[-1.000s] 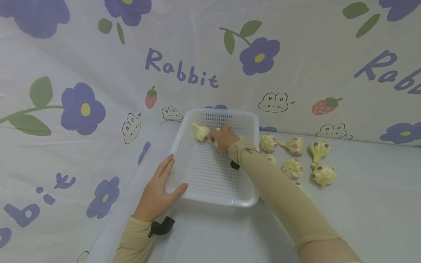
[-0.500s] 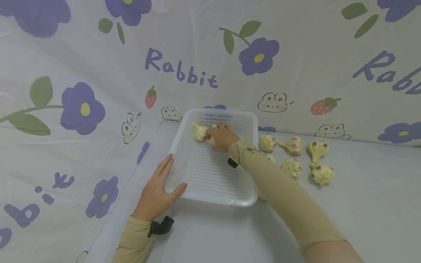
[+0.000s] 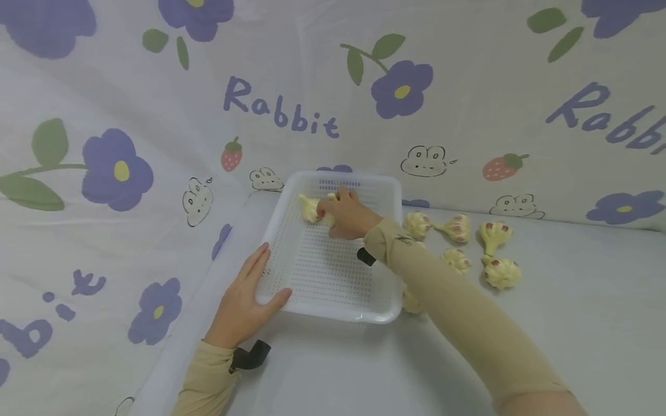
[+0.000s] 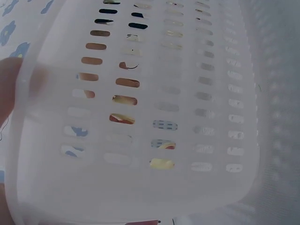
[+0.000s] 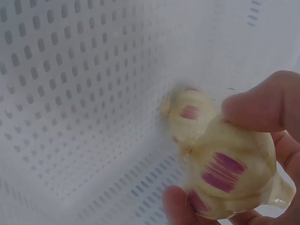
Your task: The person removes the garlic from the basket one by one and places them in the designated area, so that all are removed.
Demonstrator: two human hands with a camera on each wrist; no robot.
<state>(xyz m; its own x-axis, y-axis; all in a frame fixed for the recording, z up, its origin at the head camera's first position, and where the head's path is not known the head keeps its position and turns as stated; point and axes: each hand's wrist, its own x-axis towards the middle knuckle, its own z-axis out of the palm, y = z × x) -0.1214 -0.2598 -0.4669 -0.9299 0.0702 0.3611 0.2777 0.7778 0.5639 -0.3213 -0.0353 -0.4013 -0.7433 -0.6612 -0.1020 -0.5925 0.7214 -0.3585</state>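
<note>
Inside a white perforated plastic basket (image 3: 322, 315), my right hand (image 3: 351, 217) grips a pale garlic bulb (image 5: 229, 173) with purple patches, thumb on one side and fingers on the other. Right beside it, near the basket's back left corner, lies another garlic bulb (image 3: 309, 209). In the right wrist view the held bulb overlaps this second one. My left hand (image 3: 240, 309) rests at the basket's left front corner, fingers straight along the outer wall and thumb at the rim. The left wrist view mostly shows the slotted basket wall (image 4: 140, 187), with bits of yellow behind it.
Several more garlic bulbs lie on the white table (image 3: 583, 312) to the basket's right, among them one bulb (image 3: 501, 273) farther out. My right forearm partly covers this group. A printed cloth (image 3: 458, 104) with flowers and rabbits rises behind the basket and to its left.
My right hand has moved a little to the left with its garlic bulb, closer to the bulb lying in the basket. My left hand keeps its place on the basket.
</note>
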